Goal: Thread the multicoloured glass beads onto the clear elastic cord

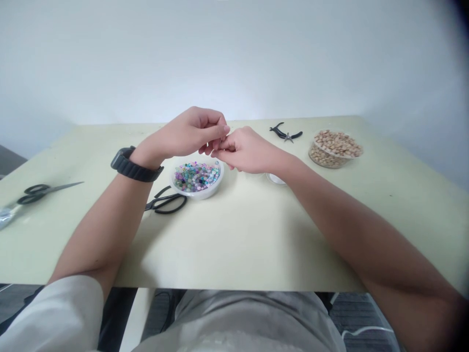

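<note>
My left hand [194, 131] and my right hand [246, 150] meet fingertip to fingertip above the table's middle. Both have their fingers pinched together around something too small to make out. Just below them stands a white bowl [217, 187] filled with several colourful beads. A black watch [132, 166] is on my left wrist. A small white round object [275, 180] lies partly hidden under my right wrist.
Black scissors [166, 201] lie beside the bead bowl, half under my left forearm. Another pair of scissors [44, 189] lies at the far left. Black pliers [286, 133] and a clear bowl of tan beads [335, 149] are at the back right of the pale green table [238, 234].
</note>
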Demonstrator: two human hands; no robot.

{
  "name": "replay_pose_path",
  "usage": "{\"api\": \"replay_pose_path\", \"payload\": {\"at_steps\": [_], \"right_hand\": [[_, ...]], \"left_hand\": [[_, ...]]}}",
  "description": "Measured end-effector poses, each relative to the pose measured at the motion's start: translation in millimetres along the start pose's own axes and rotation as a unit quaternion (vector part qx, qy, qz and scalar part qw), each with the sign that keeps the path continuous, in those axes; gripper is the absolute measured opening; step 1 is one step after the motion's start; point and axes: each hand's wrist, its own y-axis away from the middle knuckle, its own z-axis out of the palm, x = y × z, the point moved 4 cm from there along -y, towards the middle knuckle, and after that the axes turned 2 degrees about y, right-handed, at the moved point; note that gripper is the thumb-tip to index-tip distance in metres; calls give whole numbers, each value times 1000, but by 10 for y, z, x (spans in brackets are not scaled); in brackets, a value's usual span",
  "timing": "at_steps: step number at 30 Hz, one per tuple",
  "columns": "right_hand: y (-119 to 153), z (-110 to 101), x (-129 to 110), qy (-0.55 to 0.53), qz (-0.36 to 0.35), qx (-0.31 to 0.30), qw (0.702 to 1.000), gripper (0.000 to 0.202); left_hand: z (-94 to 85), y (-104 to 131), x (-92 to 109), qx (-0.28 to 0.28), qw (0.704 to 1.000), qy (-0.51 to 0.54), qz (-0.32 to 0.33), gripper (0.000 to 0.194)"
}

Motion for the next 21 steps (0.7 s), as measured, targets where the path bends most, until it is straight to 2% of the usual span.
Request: {"api": "replay_pose_path", "payload": {"at_steps": [12,21], "right_hand": [[-28,78,37,32,-6,-14,999,37],[-16,106,34,29,-7,-21,999,41]], "left_hand": [[-144,76,31,22,999,32,-18,9],[-155,94,61,22,999,26,-14,8]]}}
